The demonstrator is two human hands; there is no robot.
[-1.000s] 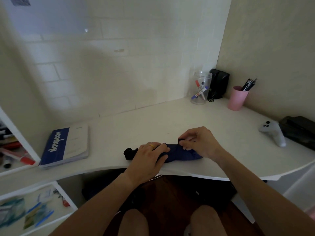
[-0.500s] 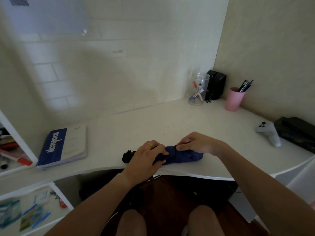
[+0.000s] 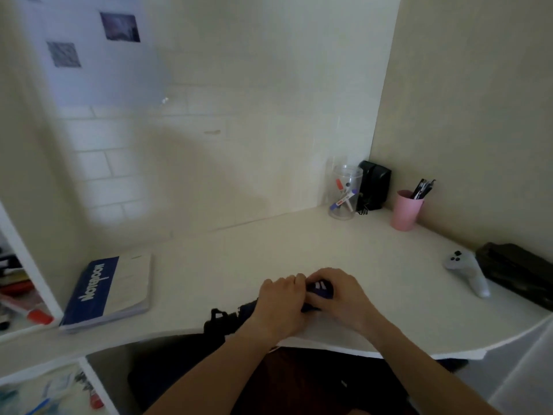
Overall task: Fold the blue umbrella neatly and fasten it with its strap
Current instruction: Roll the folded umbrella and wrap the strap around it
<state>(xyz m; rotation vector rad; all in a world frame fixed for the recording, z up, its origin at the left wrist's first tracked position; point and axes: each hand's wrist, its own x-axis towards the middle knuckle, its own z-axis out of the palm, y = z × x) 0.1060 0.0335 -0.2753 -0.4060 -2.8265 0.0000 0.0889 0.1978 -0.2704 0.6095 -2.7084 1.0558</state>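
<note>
In the head view, the blue umbrella (image 3: 320, 290) is lying folded up on the white desk (image 3: 227, 265), low in the middle of the frame, close to the desk's front edge. Its black handle (image 3: 217, 323) is sticking out to the lower left. The left hand (image 3: 279, 304) is sitting on top of the umbrella with its fingers (image 3: 291, 280) curling round the cloth and gripping it. The right hand (image 3: 339, 295) is touching the left hand, and its fingers are curling round the far end of the umbrella and holding it too. A small blue bit with white marks is showing between the two hands. A blue and white notebook (image 3: 109, 292) is lying at the left of the desk. A clear cup (image 3: 344, 193) with markers, a black box (image 3: 374, 184) and a pink cup (image 3: 407, 209) with pens are standing in the corner at the upper right. A white controller (image 3: 466, 272) is lying at the right, beside a dark case (image 3: 517, 274).
</note>
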